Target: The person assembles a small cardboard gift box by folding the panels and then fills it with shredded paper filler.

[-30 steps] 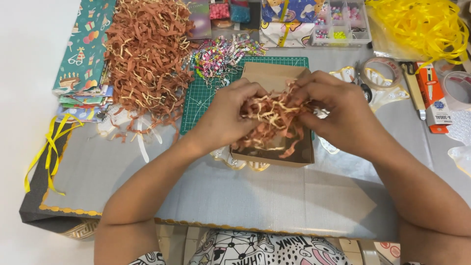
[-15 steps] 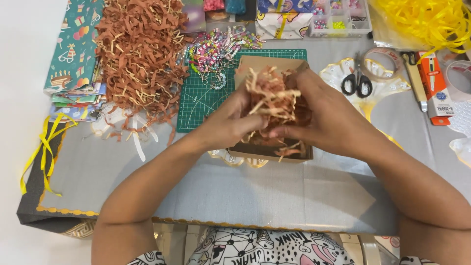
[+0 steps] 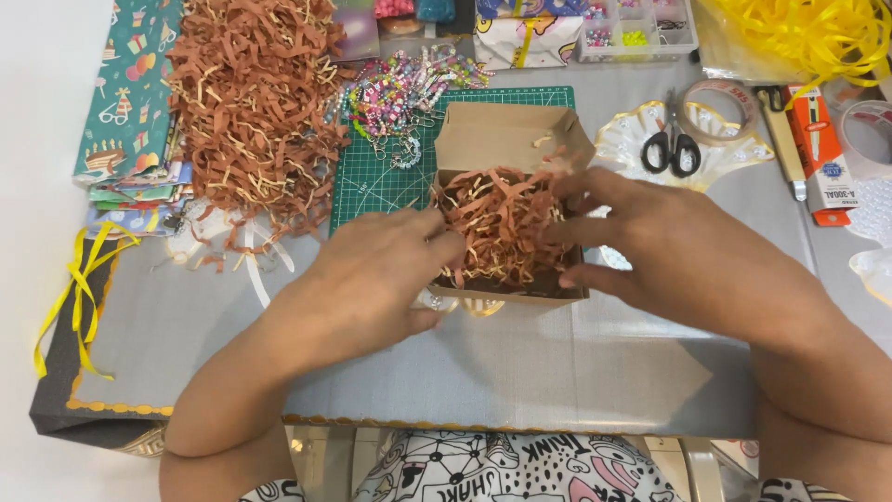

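Observation:
A small brown cardboard box [image 3: 506, 296] with its lid flap up stands on the grey table, filled with brown and cream shredded paper [image 3: 497, 228]. My left hand [image 3: 386, 270] rests against the box's left side, fingertips on the shreds. Against the box's right side lies my right hand [image 3: 650, 246], fingers spread and pressing on the shredded paper. Neither hand grips anything.
A big heap of brown shredded paper [image 3: 251, 102] lies at the back left, beside folded patterned wrapping paper [image 3: 125, 102]. A green cutting mat [image 3: 386, 181] carries colourful bead chains [image 3: 400, 93]. Scissors [image 3: 671, 144], tape rolls, a glue box and yellow ribbon [image 3: 799, 37] lie at the right.
My hands held a bunch of shredded paper above the box; now the shreds lie in the box and both hands have spread apart to its sides.

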